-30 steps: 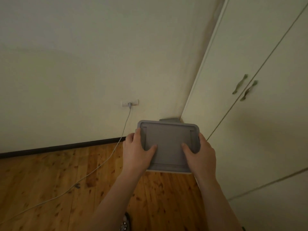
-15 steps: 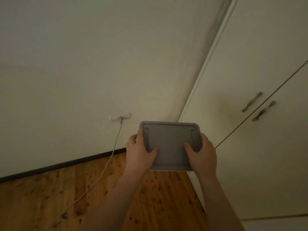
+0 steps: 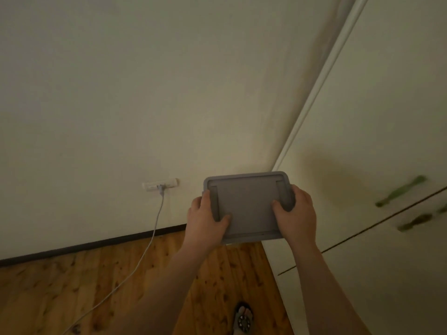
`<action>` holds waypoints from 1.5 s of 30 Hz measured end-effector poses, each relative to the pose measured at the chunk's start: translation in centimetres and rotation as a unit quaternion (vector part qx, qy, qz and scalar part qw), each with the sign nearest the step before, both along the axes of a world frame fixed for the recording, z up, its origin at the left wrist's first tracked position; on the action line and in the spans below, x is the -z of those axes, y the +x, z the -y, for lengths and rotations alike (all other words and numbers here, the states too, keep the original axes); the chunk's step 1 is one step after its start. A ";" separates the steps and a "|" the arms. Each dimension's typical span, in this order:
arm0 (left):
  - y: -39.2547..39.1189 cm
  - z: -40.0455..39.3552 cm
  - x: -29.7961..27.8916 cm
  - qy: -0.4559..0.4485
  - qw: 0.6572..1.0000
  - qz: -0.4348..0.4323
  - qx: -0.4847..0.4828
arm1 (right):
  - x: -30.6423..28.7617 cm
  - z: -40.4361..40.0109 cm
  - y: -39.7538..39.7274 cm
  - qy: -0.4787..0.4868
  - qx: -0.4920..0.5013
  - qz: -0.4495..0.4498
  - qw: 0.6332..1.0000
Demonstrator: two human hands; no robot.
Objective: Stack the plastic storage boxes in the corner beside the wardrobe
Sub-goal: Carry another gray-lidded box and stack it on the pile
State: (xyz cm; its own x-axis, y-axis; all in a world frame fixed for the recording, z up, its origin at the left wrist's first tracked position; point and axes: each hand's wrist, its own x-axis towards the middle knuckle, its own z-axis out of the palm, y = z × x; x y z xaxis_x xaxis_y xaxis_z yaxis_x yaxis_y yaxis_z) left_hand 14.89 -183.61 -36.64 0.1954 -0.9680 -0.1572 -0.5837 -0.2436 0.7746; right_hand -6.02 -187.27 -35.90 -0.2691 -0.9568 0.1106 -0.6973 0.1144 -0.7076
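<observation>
Gripping the grey box point(image 3: 249, 204) at both ends, left hand point(image 3: 205, 218) and right hand point(image 3: 296, 213) curl fingers underneath.

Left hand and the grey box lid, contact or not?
Touching. The head view shows the left hand gripping the grey box lid: thumb lies on its top face, fingers wrap its left edge. The right hand grips the opposite edge.

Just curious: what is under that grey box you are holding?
The grey lid hides whatever is directly beneath. Only a pale sliver shows below its near edge, then wooden floor.
</observation>
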 end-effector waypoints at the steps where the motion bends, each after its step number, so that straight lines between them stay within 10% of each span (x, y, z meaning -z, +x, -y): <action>1: -1.0 1.5 0.3 0.005 1.000 0.001 -0.011 | 0.4 1.7 -0.8 0.004 -0.011 -0.002 1.000; 22: -7.0 19.3 8.5 0.091 0.995 -0.024 -0.025 | 11.1 21.5 -7.6 0.091 -0.126 -0.013 0.988; 45: -6.2 26.1 36.0 0.034 0.999 0.020 0.020 | 37.4 28.2 -8.2 0.068 -0.120 -0.022 0.990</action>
